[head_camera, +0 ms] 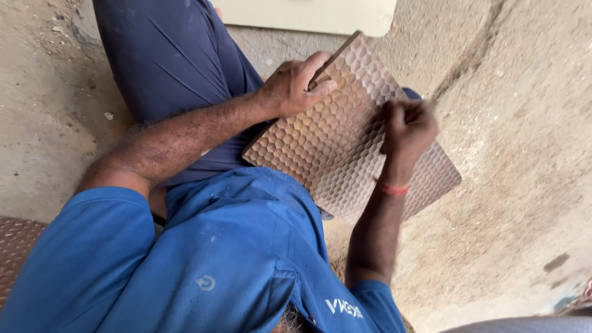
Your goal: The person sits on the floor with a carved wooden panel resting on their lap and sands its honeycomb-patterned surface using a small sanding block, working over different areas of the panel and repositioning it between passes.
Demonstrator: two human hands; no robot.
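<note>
A brown board (320, 142) embossed with a honeycomb of dimples lies tilted across my lap, over my dark blue trousers (179, 55). My left hand (296, 86) grips the board's upper left edge, thumb over the face. My right hand (407, 123) is clenched in a fist on the board's patterned face near its right side and looks slightly blurred. Whether anything is inside the fist is hidden. A red thread band (393, 189) circles my right wrist.
I sit on a rough concrete floor (512, 154). A cream flat panel (308, 15) lies at the top edge. Part of another dimpled brown sheet (15, 246) shows at the lower left. My blue shirt (234, 259) fills the bottom.
</note>
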